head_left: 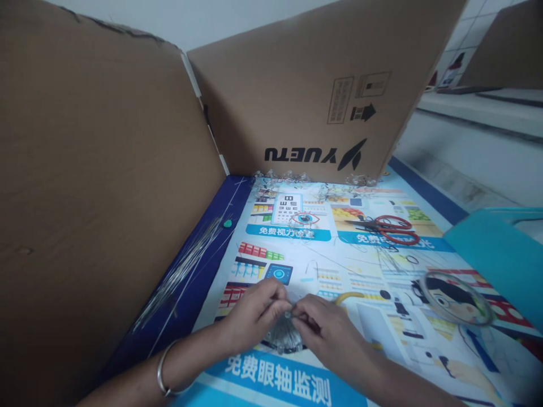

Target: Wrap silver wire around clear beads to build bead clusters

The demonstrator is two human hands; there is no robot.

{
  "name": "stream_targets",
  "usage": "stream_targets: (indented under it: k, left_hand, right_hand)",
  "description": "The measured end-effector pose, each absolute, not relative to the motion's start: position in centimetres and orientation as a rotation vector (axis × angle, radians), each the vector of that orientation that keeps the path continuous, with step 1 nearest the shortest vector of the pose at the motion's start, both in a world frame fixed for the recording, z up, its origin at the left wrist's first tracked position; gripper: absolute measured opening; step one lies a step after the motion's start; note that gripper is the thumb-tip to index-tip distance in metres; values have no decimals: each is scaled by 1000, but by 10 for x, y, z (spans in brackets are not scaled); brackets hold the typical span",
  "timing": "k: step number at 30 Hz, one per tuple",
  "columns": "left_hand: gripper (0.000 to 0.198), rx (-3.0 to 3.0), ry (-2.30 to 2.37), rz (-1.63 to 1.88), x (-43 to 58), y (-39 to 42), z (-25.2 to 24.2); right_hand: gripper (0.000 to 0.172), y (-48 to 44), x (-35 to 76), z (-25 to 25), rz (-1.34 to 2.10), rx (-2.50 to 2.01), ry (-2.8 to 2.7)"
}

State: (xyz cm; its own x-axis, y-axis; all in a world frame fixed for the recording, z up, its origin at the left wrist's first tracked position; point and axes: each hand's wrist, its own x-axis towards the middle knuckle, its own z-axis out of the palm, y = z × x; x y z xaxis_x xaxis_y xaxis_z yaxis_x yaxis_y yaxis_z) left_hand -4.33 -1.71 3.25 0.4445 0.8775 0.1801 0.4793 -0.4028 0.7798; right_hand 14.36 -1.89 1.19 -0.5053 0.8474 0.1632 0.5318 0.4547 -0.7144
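Observation:
Near the front of the printed sheet, my left hand point(258, 311) and my right hand point(324, 325) meet, fingertips pinched together. Between them is a small clear piece point(288, 314), too small to make out fully. Just below the fingers lies a fan-shaped bundle of thin clear strands point(283, 337); whether it joins the small piece cannot be told. A silver bangle point(160, 370) circles my left wrist.
Red-handled scissors point(392, 228) lie at the back right. A round clear dish point(457, 299) sits to the right. Thin wires point(184, 268) lie along the left edge near a green piece point(227, 224). Cardboard panels point(297, 96) stand behind and left; clear clusters point(282, 180) line the back.

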Motion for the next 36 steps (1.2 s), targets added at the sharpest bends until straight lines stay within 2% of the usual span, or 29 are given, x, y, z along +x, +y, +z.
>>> stream_targets:
  k: [11, 20, 23, 27, 29, 36]
  left_hand:
    - [27, 1834, 1224, 843, -39, -23, 22]
    - [29, 1855, 1237, 891, -39, -23, 20]
    - [28, 1917, 1219, 891, -40, -24, 23]
    - [25, 2060, 1195, 912, -43, -23, 22]
    - [22, 2127, 1186, 925, -44, -23, 21]
    - [14, 2279, 1165, 950, -44, -23, 20]
  right_hand:
    - [11, -17, 145, 9, 800, -1129, -2194]
    - [11, -17, 153, 16, 808, -1158, -2212]
    - [18, -16, 174, 19, 580, -1140, -2315]
    - [47, -14, 212, 9, 159, -1210, -2520]
    - [54, -14, 226, 1, 26, -1168, -2599]
    - [28, -13, 224, -11, -290, -1057, -2632]
